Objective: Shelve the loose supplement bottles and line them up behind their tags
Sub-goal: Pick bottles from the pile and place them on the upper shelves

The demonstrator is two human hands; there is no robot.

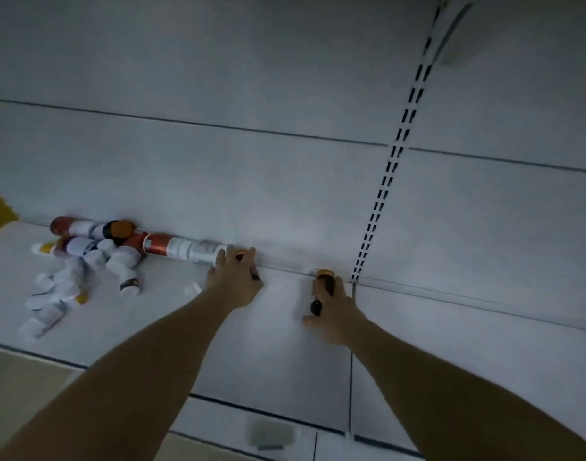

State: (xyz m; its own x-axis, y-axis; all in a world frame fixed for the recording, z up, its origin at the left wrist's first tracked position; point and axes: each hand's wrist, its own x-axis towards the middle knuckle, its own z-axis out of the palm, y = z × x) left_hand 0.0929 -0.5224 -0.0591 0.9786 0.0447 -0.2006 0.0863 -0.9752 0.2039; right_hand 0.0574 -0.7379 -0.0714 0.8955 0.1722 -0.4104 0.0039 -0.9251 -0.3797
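Note:
A heap of loose supplement bottles [81,261], white, red and dark, lies toppled at the left of the white shelf [278,344] against the back wall. A long red and white bottle [181,249] lies on its side along the wall. My left hand [235,277] grips a small orange-capped bottle [241,253] at that bottle's right end, mostly hidden by the fingers. My right hand [334,311] holds a dark bottle with an orange cap [324,277] near the back wall, cap pointing away from me.
A slotted upright [389,168] runs up the back panel just right of my right hand. A small white cap or tag [193,289] lies on the shelf left of my left wrist. A grey price tag [270,434] sits on the shelf's front edge.

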